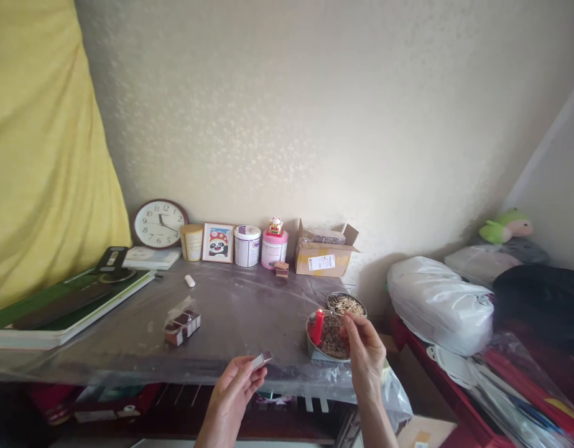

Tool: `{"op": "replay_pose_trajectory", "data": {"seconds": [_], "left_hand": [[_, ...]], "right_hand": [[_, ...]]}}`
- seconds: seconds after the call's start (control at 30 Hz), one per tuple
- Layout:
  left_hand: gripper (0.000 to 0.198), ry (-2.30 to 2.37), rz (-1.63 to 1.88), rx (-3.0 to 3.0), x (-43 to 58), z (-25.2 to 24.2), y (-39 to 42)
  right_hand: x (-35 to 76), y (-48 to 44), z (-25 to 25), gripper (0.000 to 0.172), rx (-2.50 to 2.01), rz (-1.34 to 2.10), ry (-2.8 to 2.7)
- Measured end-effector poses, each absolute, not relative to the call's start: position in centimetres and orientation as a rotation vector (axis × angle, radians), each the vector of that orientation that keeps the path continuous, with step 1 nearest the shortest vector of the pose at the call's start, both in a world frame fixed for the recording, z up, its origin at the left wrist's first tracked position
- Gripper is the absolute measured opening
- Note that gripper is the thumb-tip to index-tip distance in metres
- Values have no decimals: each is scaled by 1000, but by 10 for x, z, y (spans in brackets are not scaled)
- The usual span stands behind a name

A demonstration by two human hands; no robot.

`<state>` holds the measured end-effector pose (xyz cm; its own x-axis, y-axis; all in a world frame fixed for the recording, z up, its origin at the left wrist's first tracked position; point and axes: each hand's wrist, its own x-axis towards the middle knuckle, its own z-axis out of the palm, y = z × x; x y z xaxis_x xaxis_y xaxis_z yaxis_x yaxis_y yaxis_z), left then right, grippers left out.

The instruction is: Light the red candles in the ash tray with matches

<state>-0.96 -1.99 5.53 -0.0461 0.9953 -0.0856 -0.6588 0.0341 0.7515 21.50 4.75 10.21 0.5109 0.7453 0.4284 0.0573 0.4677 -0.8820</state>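
My left hand is closed on a small matchbox, held between thumb and fingers in front of the table's near edge. My right hand is pinched at the right side of a round metal tin filled with dark grainy material. What sits between its fingertips is too small to make out. A lit red candle stands upright in the tin, left of my right fingertips. Just behind is a round dish heaped with matchsticks. A plastic-wrapped pack of matchboxes lies on the table, left of my hands.
Along the wall stand a clock, a panda picture, two canisters, a lucky cat figurine and an open cardboard box. A large green book lies left. White plastic bags sit at right.
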Motion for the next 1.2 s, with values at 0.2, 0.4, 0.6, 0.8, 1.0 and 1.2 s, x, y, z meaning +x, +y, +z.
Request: {"op": "replay_pose_trajectory", "data": {"seconds": [0.2,0.4,0.6,0.8,1.0,1.2], "left_hand": [[29,741,1470,589,-10,54,-18],[32,760,1477,573,-11,53,-17],[28,675,1392,555,-5,53,-18],[24,614,1257,572,2,43,-13],[26,600,1139,593,6,30,-5],[30,652,1157,581,10,20,-1]], "right_hand": [[229,35,121,29,-895,636,-825],[278,41,113,32,-915,569,-691],[323,67,72,43,-1106,479,-669],[334,97,53,42,-1359,430,-817],[342,128,49,31,-1625,240,-964],[345,154,43,27,-1751,106,-1059]]}}
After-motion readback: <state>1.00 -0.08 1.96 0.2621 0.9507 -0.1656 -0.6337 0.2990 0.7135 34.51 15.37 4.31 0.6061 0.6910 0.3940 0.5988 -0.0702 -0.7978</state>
